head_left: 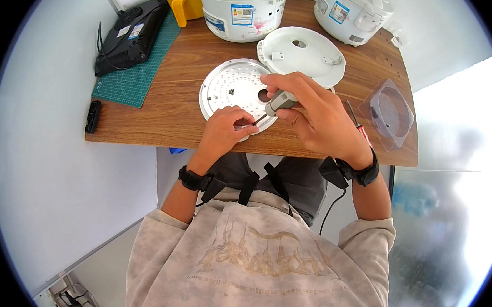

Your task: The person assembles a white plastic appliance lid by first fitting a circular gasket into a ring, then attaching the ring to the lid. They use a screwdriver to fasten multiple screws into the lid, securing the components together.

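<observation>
Round perforated metal plate (230, 89), silver, flat on the brown wooden tabletop (170, 113), close to the near edge, centre of the scene. Dark hole right of centre, many small holes across the face.

Left hand (225, 129) resting on the plate's near rim, fingers curled, thumb and forefinger pinched at the tool's tip; whether a screw sits between them cannot be told, too small.

Right hand (309, 109) wrapped closed around a grey-handled screwdriver (279, 102), shaft angled down and left toward the near rim, tip meeting the left fingertips.

Beyond the plate, touching or just overlapping its far right side: white round plastic lid shell (302, 53), inner face up. Far edge: two white rice cooker bodies (242, 9), one centre, one right. Yellow plastic jug (184, 6) far left. Green cutting mat (139, 64) at left with a black appliance base (131, 33) on it. Clear plastic blister tray (390, 111) at right; red-handled screwdriver (358, 126) lying between tray and right wrist.

Judgement on the step: driver looks tilted, so best brought more upright over the fastener before turning, to keep the tip seated. Left hand well placed to pin the plate against spinning; firm downward press, slow turns, fingertips kept clear of the tip should it slip.
</observation>
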Tool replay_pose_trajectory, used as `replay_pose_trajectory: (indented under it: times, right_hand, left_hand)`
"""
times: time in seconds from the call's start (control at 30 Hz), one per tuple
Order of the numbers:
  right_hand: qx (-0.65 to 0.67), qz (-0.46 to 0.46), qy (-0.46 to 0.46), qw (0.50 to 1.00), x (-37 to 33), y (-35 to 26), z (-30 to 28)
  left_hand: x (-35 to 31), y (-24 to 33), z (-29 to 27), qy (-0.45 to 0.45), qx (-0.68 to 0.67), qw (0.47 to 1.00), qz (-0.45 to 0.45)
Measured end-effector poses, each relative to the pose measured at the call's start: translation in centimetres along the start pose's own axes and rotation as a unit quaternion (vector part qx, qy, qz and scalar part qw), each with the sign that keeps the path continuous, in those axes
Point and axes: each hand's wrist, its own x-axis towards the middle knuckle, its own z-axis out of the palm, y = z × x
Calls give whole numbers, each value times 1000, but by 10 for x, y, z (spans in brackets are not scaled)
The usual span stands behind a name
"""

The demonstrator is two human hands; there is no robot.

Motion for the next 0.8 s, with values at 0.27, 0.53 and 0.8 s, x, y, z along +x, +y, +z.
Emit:
replay_pose_trajectory:
  times: [0.27, 0.53, 0.8]
  right_hand:
    - [4, -1, 9, 1000, -1, 2, 2]
    - [0, -4, 2, 1000, -3, 4, 1]
    - [37, 44, 37, 998, -5, 7, 6]
  left_hand:
    - [-1, 2, 0, 15, 1, 1000, -4]
    - [-1, 1, 2, 23, 14, 1000, 9]
    - [-2, -2, 4, 33, 26, 999, 27]
